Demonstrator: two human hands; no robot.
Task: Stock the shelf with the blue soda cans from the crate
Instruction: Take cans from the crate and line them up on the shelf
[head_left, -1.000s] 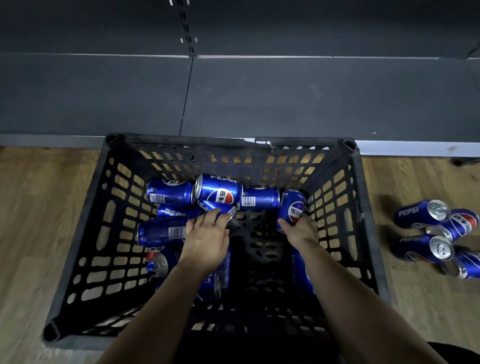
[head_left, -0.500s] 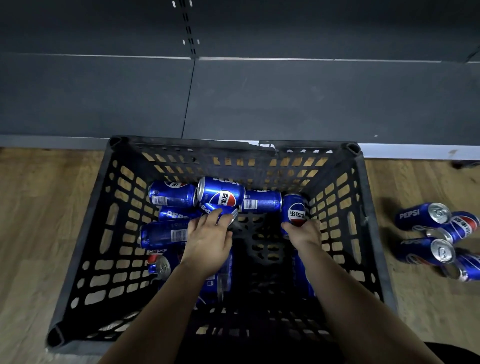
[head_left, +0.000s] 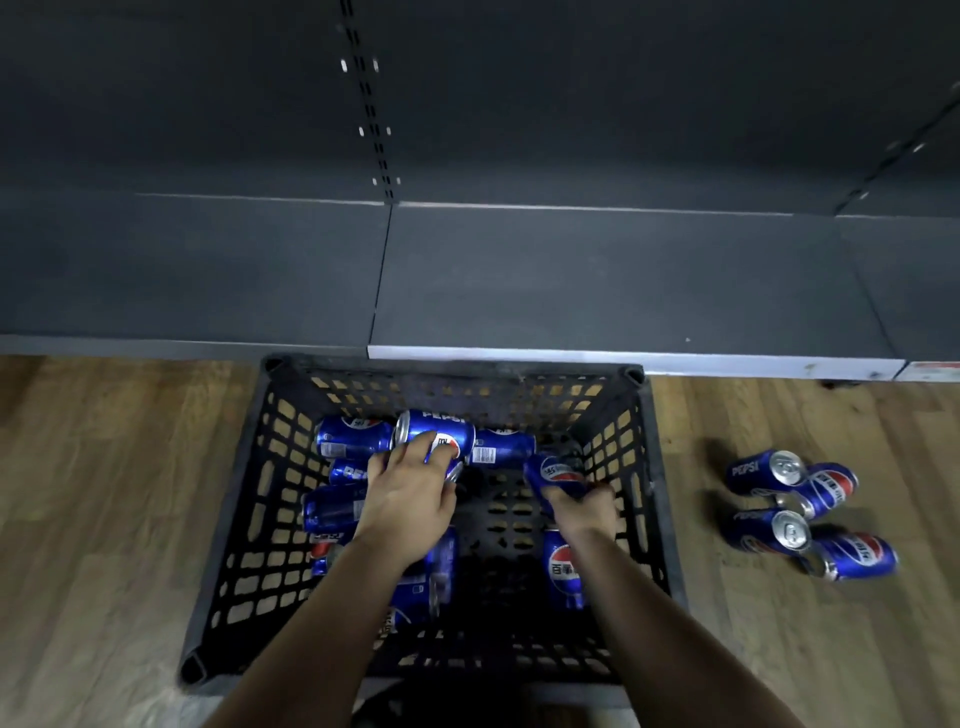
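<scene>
- The right hand (head_left: 582, 506) is closed around one blue can (head_left: 556, 474), tilted and just off the crate (head_left: 655, 499) floor near the right wall; held by its near end, it could pivot out and drop back onto the can (head_left: 563, 569) lying below the wrist
- The left hand (head_left: 410, 499) lies over a can (head_left: 439, 467) in the far-left cluster, fingers (head_left: 415, 446) curled across it; I cannot tell whether the grasp is fully closed, so a lift now may leave the can behind or let it slip
- The top can (head_left: 436, 427) with the PEPSI lettering rests on its side against the left hand's can; pulling that one away may send it rolling into the cleared middle
- More cans (head_left: 337, 506) lie on their sides along the left wall, so any knock sets them rolling
- The shelf (head_left: 597, 280) just beyond the crate's far rim holds no cans yet; a can carried up tilted could clip that rim or the shelf's pale front edge
- Four loose cans (head_left: 789, 512) lie on the wooden floor (head_left: 104, 493) to the right, well apart from the crate, easy to kick or forget
</scene>
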